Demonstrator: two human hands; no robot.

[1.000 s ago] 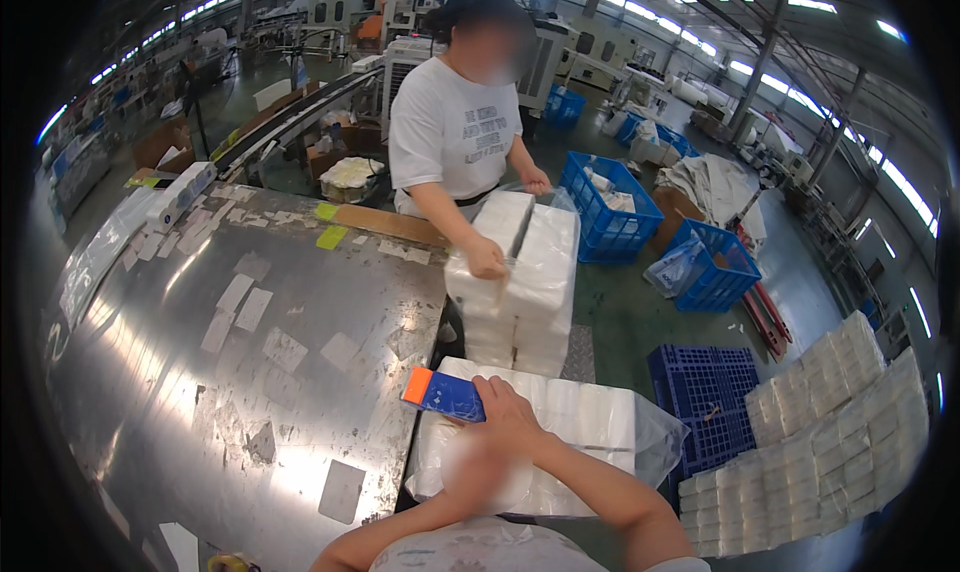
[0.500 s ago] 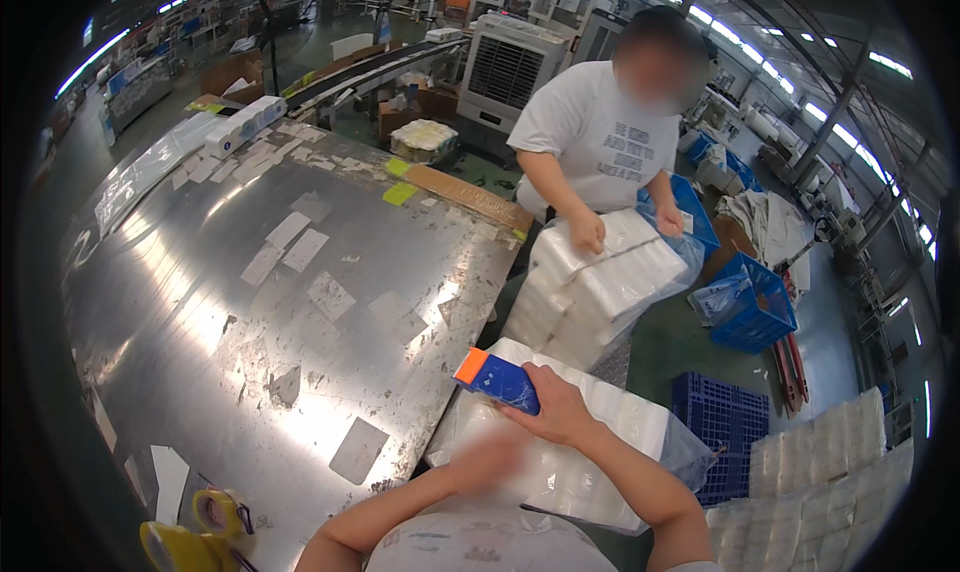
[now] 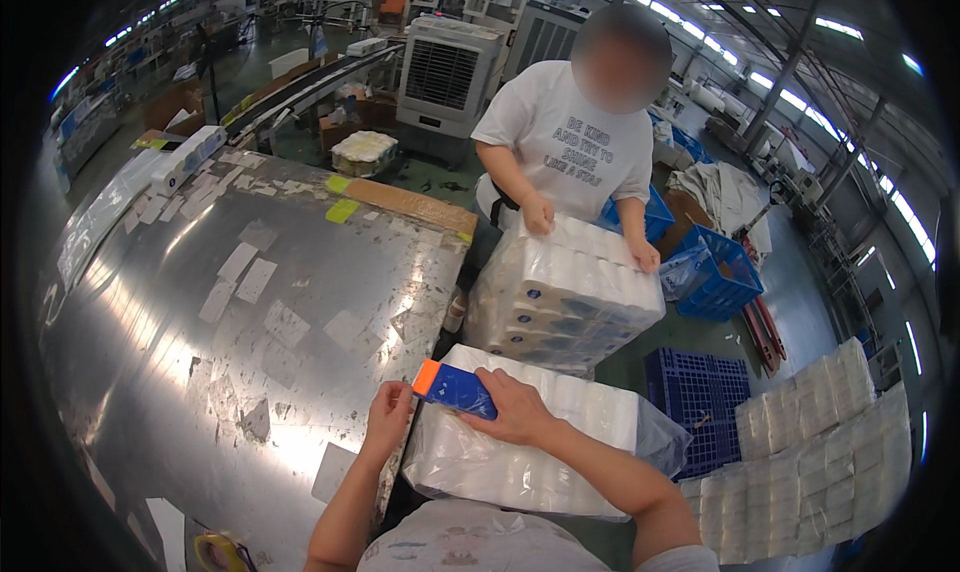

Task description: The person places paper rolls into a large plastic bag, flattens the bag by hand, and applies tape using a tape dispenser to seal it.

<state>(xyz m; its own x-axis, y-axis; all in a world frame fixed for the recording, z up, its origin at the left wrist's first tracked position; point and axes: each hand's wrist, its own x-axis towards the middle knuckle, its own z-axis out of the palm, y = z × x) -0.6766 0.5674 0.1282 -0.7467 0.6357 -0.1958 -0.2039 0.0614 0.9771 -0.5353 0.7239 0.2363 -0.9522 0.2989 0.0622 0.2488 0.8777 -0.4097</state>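
Our left arm (image 3: 352, 502) rises from lower edge, forearm slanting up and slightly right. Left hand (image 3: 387, 420) lifted, fingers curled toward thumb – whether tips meet, we cannot tell. Our right arm (image 3: 615, 472) bent at elbow, forearm angled up and leftward. Right hand (image 3: 518, 412) closed in firm grip, back showing, fingers on far side, thumb on near side. Our hands near each other – not touching.

Holds a blue oblong block (image 3: 463, 391) with an orange end (image 3: 427, 378) aslant over a clear-plastic-wrapped white bundle (image 3: 500, 464) lying lengthwise.
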